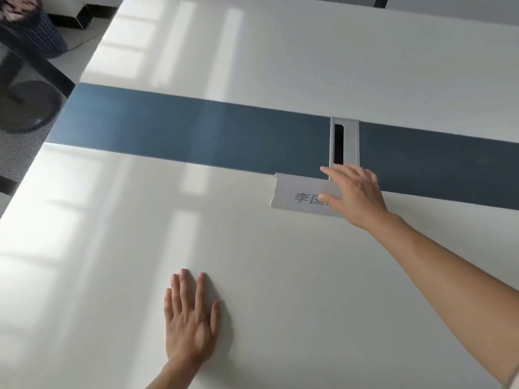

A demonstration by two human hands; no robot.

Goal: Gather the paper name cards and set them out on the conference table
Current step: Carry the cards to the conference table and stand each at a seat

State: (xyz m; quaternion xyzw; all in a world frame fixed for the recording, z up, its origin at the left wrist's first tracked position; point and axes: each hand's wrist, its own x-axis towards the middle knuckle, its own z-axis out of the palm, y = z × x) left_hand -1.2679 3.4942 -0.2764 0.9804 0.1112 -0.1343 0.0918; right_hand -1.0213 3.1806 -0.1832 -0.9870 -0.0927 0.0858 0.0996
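A folded white paper name card (295, 192) with grey printed characters stands on the white conference table (140, 234), at the near edge of the table's blue centre strip (196, 130). My right hand (354, 195) reaches out to the card's right end; its thumb lies on the printed front face and its fingers extend over the top fold, covering part of the lettering. My left hand (191, 318) lies flat on the tabletop nearer to me, palm down, fingers straight, holding nothing.
A grey cable-port cover (345, 144) with a dark slot is set into the blue strip just behind the card. A dark office chair (25, 88) and a blue mesh bin (42, 32) stand off the table's far left corner.
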